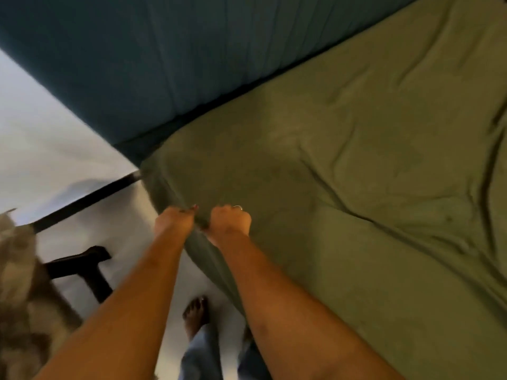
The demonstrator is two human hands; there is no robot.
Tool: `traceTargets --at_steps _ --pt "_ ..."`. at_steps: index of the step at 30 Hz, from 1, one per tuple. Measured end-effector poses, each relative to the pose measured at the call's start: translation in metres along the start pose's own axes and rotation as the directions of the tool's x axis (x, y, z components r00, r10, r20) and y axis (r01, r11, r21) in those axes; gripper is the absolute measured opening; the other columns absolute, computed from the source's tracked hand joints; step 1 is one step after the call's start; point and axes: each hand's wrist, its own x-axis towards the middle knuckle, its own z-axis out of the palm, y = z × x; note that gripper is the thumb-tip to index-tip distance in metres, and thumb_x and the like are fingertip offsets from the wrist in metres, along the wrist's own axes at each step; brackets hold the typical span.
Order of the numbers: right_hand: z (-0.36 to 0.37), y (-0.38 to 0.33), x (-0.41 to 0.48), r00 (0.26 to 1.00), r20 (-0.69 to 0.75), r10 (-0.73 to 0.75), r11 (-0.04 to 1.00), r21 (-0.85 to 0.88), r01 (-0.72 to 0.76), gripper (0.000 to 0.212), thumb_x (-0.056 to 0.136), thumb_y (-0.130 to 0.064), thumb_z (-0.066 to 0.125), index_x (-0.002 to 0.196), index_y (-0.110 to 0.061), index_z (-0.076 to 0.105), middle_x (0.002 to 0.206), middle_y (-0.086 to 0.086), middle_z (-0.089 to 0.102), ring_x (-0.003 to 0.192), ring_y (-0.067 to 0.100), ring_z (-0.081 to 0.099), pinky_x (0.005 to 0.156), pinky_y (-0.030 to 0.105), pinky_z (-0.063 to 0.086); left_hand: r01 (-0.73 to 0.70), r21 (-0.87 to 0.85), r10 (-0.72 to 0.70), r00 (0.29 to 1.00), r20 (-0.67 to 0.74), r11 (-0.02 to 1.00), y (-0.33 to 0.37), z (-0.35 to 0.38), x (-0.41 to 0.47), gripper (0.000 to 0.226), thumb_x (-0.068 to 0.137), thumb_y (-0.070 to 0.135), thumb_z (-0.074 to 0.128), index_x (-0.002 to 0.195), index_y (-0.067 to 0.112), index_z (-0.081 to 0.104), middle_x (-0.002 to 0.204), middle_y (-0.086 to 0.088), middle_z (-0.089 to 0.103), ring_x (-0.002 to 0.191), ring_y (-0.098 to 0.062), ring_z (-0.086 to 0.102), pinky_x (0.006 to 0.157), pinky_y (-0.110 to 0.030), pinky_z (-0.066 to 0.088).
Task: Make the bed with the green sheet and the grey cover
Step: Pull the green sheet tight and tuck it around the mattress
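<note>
Pale floor [82, 237] borders one bed; two hands, left hand [174, 221] and right hand [230, 221], clench one green sheet [343, 165] at its edge.

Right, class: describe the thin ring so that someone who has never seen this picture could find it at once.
Start at the dark blue padded headboard, drop to the wrinkled olive-green sheet and follow its near edge to two hands gripping the fabric side by side. On the right hand, a thin pale ring sits on a curled finger; the left hand shows none.
</note>
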Motion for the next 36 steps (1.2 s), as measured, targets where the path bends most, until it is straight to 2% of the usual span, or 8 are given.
traceTargets --at_steps 10,13,17,21,24,28,31,36 --pt "0.043 0.016 0.030 0.999 0.036 -0.009 0.998 -0.059 0.011 0.028 0.098 -0.027 0.044 0.117 -0.018 0.064 0.121 0.000 0.063 0.113 0.024 0.058 0.081 0.034 0.046 -0.046 0.334 -0.002 0.990 0.140 0.942 -0.003 0.050 0.026 0.061 0.098 0.048 0.038 0.127 -0.003 0.055 0.131 -0.027 0.053 0.122 -0.037 0.051 0.101 -0.042 0.039" --pt "0.052 0.013 0.032 0.999 0.038 -0.031 0.996 -0.086 0.035 0.023 0.096 -0.026 0.049 0.111 -0.021 0.066 0.114 -0.003 0.065 0.107 0.022 0.060 0.076 0.032 0.046 -0.008 0.375 -0.020 0.997 0.069 0.927 -0.010 0.053 0.029 0.057 0.094 0.044 0.052 0.125 -0.004 0.056 0.127 -0.027 0.056 0.118 -0.039 0.054 0.097 -0.043 0.042" --pt "0.059 0.010 0.036 0.994 0.058 -0.091 0.988 -0.122 0.097 0.019 0.096 -0.031 0.051 0.101 -0.022 0.067 0.106 -0.004 0.066 0.101 0.020 0.061 0.071 0.030 0.045 0.044 0.348 -0.081 0.992 0.094 0.936 -0.020 0.057 0.034 0.046 0.092 0.026 0.059 0.121 -0.010 0.055 0.121 -0.030 0.058 0.112 -0.040 0.056 0.096 -0.044 0.046" --pt "0.062 -0.002 0.033 0.976 0.137 -0.171 0.979 -0.091 0.184 0.026 0.099 -0.024 0.043 0.118 -0.018 0.060 0.120 -0.001 0.064 0.111 0.022 0.060 0.077 0.033 0.046 -0.069 0.333 0.024 0.990 0.135 0.940 -0.027 0.056 0.041 0.034 0.099 0.014 0.042 0.123 -0.006 0.057 0.127 -0.029 0.055 0.117 -0.041 0.053 0.102 -0.046 0.041" --pt "0.055 -0.005 0.029 0.964 0.173 -0.201 0.977 -0.033 0.210 0.032 0.101 -0.018 0.036 0.128 -0.012 0.053 0.131 0.005 0.058 0.120 0.027 0.055 0.089 0.038 0.047 -0.160 0.308 0.135 0.986 0.101 0.938 -0.039 0.048 0.036 0.033 0.101 0.019 0.040 0.122 0.001 0.059 0.127 -0.026 0.056 0.115 -0.042 0.053 0.098 -0.045 0.040" --pt "0.052 -0.037 0.028 0.935 0.179 -0.306 0.952 0.066 0.299 0.033 0.100 -0.014 0.040 0.129 -0.005 0.051 0.130 0.014 0.057 0.117 0.032 0.056 0.091 0.040 0.047 -0.168 0.094 0.171 0.985 -0.022 0.981 -0.070 0.017 0.045 0.026 0.098 0.024 0.047 0.107 0.009 0.066 0.104 -0.023 0.066 0.094 -0.041 0.060 0.089 -0.050 0.048" --pt "0.065 -0.056 0.031 0.946 0.199 -0.254 0.959 0.181 0.219 0.031 0.099 -0.012 0.041 0.126 -0.004 0.056 0.128 0.016 0.057 0.117 0.033 0.055 0.095 0.042 0.046 -0.216 0.116 0.213 0.976 0.037 0.969 -0.080 -0.001 0.051 0.024 0.098 0.031 0.048 0.092 0.014 0.064 0.086 -0.014 0.066 0.078 -0.033 0.062 0.079 -0.048 0.052" --pt "0.073 -0.047 0.041 0.952 0.230 -0.201 0.969 0.186 0.160 0.032 0.100 -0.011 0.042 0.130 -0.005 0.051 0.130 0.016 0.055 0.118 0.033 0.054 0.096 0.043 0.046 -0.071 0.030 0.065 0.982 0.175 0.997 -0.057 0.004 0.056 0.022 0.100 0.025 0.046 0.089 0.008 0.054 0.097 -0.016 0.064 0.085 -0.033 0.062 0.090 -0.046 0.048"
